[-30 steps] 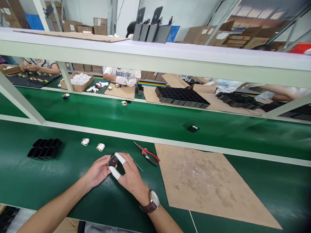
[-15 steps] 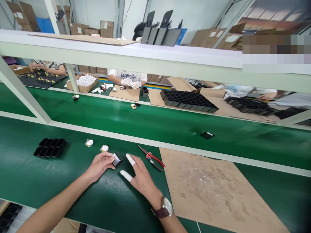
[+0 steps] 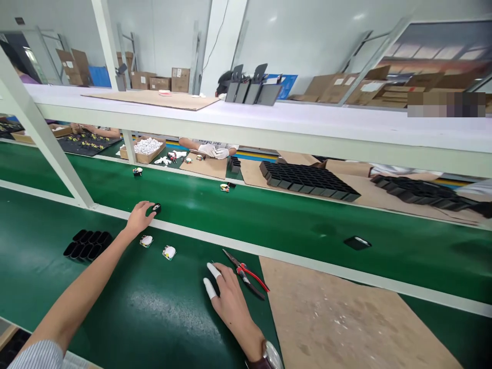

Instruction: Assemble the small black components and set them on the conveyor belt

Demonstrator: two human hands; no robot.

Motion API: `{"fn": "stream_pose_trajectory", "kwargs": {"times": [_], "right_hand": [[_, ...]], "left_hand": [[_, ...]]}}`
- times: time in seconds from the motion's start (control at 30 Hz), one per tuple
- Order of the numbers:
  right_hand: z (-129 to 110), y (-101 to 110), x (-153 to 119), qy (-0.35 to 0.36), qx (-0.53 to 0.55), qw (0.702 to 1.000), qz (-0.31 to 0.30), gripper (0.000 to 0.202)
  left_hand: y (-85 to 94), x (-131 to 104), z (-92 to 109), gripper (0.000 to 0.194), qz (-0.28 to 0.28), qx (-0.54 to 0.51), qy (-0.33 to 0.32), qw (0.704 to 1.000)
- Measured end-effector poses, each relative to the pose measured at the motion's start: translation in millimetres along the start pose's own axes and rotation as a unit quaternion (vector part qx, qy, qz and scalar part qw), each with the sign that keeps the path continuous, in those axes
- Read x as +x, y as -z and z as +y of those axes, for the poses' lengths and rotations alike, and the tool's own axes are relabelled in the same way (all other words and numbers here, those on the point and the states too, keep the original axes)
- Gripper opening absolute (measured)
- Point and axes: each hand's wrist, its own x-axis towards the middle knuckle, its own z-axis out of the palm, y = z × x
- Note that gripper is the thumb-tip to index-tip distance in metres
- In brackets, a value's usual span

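Observation:
My left hand [image 3: 139,219] reaches over the white rail to the green belt. Its thumb and fingertips are closed on a small black case [image 3: 156,208], with something pale showing at its top. White covers sit on two fingertips of my right hand [image 3: 227,293], which rests low over the green bench, fingers apart and holding nothing. Just beyond it lie long-nose pliers [image 3: 246,272] with red and black handles. Two small circuit boards with white tops, one on the left [image 3: 146,241] and another [image 3: 169,252], lie between my hands.
Several black empty cases [image 3: 87,245] stand grouped at the left. A cardboard sheet [image 3: 346,318] covers the bench at right. The belt [image 3: 277,220] carries a flat black piece [image 3: 357,243] and small assemblies. An overhead shelf [image 3: 269,123] crosses above; gloved co-worker's hands [image 3: 214,150] are opposite.
My left hand has carried the black case forward and left, from the bench to over the belt. The right hand stays near the pliers, fingers still apart. The view has tilted up.

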Motion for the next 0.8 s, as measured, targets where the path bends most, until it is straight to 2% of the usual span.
{"fn": "stream_pose_trajectory", "kwargs": {"times": [0.07, 0.13, 0.23, 0.3, 0.4, 0.5, 0.57, 0.63, 0.7, 0.8], "right_hand": [[-14, -11, 21, 0.014, 0.025, 0.999, -0.020, 0.041], [-25, -28, 42, 0.035, 0.040, 0.998, -0.036, 0.043], [-38, -59, 69, 0.067, 0.044, 0.996, -0.042, 0.047], [-44, -76, 80, 0.076, 0.034, 0.995, -0.046, 0.040], [-48, -84, 85, 0.079, 0.033, 0.994, -0.062, 0.016], [-43, -73, 75, 0.076, 0.077, 0.992, -0.061, 0.021], [-38, -60, 62, 0.059, 0.108, 0.991, -0.049, 0.035], [-33, -47, 49, 0.039, 0.125, 0.990, -0.044, 0.043], [-29, -36, 36, 0.031, 0.124, 0.990, -0.051, 0.042], [-25, -24, 22, 0.043, 0.108, 0.991, -0.062, 0.035]], "left_hand": [[24.6, -18, -1, 0.035, 0.023, 0.015, -0.006, 1.000], [56.7, -38, -3, 0.041, 0.063, 0.035, -0.011, 0.997], [104.8, -72, -11, 0.033, 0.123, 0.073, -0.015, 0.990], [127.9, -98, -20, 0.027, 0.120, 0.112, -0.021, 0.986], [144.3, -138, -38, 0.029, 0.063, 0.188, -0.029, 0.980], [143.9, -169, -49, 0.026, 0.019, 0.212, -0.028, 0.977], [136.7, -180, -43, 0.024, 0.005, 0.165, -0.038, 0.986], [123.6, -181, -24, 0.022, -0.024, 0.075, -0.050, 0.996], [104.2, -176, 5, 0.019, -0.079, -0.029, -0.061, 0.995], [64.3, -163, 54, 0.014, -0.174, -0.159, -0.088, 0.968]]}}
